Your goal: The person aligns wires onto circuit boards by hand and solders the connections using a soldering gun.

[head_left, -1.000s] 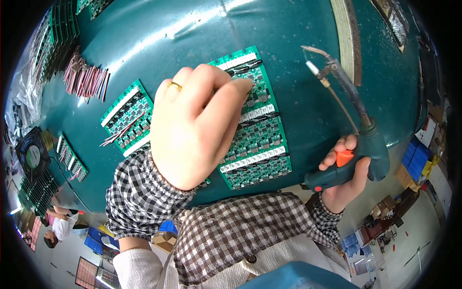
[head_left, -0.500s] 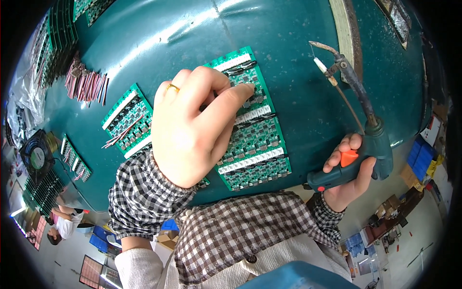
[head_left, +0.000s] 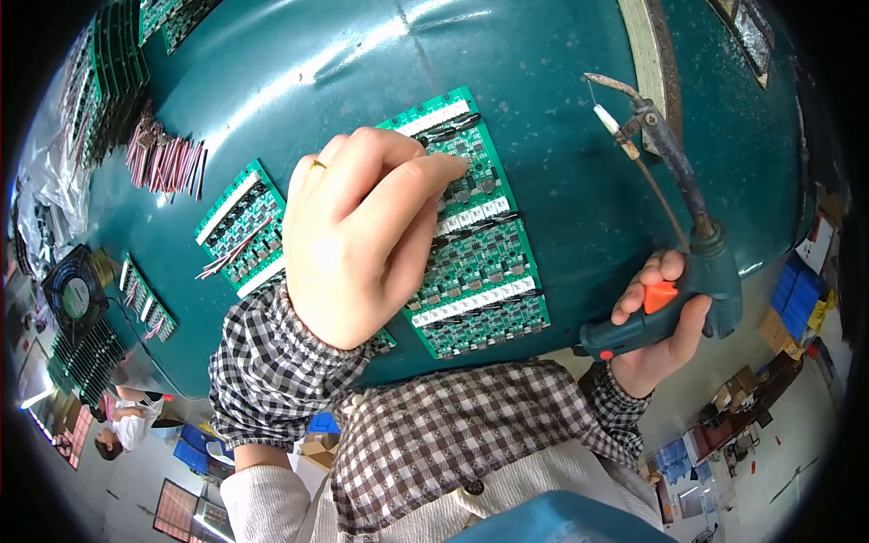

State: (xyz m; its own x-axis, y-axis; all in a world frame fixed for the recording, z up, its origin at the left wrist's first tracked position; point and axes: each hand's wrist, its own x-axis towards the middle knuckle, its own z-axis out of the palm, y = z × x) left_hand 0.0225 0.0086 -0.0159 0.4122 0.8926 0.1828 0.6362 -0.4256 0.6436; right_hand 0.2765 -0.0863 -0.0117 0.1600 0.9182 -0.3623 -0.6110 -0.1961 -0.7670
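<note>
My left hand (head_left: 353,240) is over the upper left part of a green circuit board panel (head_left: 484,258) with white connectors and rows of small parts. Its thumb and forefinger are bent together near the board's surface; whatever they pinch is hidden behind the fingers. In my right hand (head_left: 650,364) is a dark green soldering gun (head_left: 721,285) with an orange trigger, my fingers wrapped round its handle. Its bent tip, with a thin solder wire guide beside it, points up and left, apart from the board. Left of my left hand lies another board (head_left: 240,217) with loose wires (head_left: 233,252) across it.
A bundle of short red and dark wires (head_left: 167,163) lies at the upper left, near stacked green boards (head_left: 118,59). A small fan (head_left: 74,291) and a narrow board (head_left: 148,299) are at the far left. A pale strip (head_left: 659,63) stands behind the soldering gun's tip.
My left hand's fingertips have drawn back slightly to the left over the panel. The right hand and the soldering gun have barely moved.
</note>
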